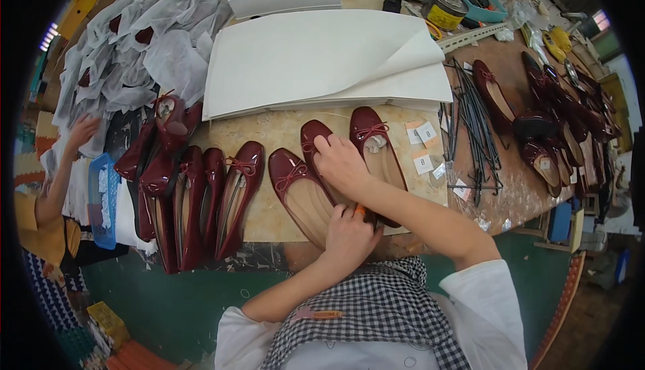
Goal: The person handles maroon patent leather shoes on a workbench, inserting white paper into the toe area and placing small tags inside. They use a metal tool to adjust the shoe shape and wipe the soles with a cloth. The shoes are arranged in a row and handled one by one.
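Note:
Three dark red patent ballet flats with bows lie in front of me. Both my hands are on the middle flat. My right hand is closed at its bow and toe, fingers bent inside the front opening. My left hand grips the heel end, with an orange band round one finger. Much of this flat is hidden under my hands. To its left lies one flat, to its right another flat with crumpled paper inside.
A stack of white paper sheets lies behind. More flats stand at left, by tissue-wrapped shoes. Right are small labels, thin black rods, further flats and a tin. Another person's hand is far left.

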{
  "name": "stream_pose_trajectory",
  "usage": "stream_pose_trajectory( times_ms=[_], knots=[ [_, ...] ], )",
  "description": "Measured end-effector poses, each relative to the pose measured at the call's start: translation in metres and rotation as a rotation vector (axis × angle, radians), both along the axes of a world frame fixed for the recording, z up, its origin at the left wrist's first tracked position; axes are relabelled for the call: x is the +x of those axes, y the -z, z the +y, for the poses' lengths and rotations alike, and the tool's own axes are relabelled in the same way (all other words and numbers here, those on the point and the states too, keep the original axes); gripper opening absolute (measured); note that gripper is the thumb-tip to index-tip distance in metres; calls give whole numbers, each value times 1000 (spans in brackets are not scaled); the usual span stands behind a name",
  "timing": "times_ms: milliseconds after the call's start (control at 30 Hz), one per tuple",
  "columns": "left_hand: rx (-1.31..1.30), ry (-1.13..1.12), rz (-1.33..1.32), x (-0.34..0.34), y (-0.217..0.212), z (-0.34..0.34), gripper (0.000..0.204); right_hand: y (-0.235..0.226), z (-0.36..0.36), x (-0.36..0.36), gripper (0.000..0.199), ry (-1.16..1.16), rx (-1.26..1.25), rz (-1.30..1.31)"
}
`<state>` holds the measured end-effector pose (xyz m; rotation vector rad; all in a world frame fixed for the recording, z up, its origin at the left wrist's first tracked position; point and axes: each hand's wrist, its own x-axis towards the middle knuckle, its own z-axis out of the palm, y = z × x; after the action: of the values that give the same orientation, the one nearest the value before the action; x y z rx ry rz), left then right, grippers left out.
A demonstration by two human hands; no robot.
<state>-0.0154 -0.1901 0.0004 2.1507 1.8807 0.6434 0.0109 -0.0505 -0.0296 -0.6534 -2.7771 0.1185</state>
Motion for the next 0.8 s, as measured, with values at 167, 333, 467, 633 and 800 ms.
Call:
stream_pose_trajectory(
  times_ms=[167, 333, 467, 633, 800],
  knots=[
    [28, -35, 13, -4, 10, -5, 30, -35, 20, 26, 50, -158, -318, 153],
    [-96, 130, 40, -8, -7, 5, 38, -20, 36, -1, 57, 123, -202, -26],
    [-259, 42, 166, -57, -63, 75, 39, -27, 26, 32, 44, 44, -250, 214],
    [234, -438, 369, -183, -16, 215, 51, -71, -12, 76, 37, 131, -446, 342],
    [234, -388, 51, -164, 1, 208, 33, -68, -33, 121, 41, 298, -710, 430]
  ],
)
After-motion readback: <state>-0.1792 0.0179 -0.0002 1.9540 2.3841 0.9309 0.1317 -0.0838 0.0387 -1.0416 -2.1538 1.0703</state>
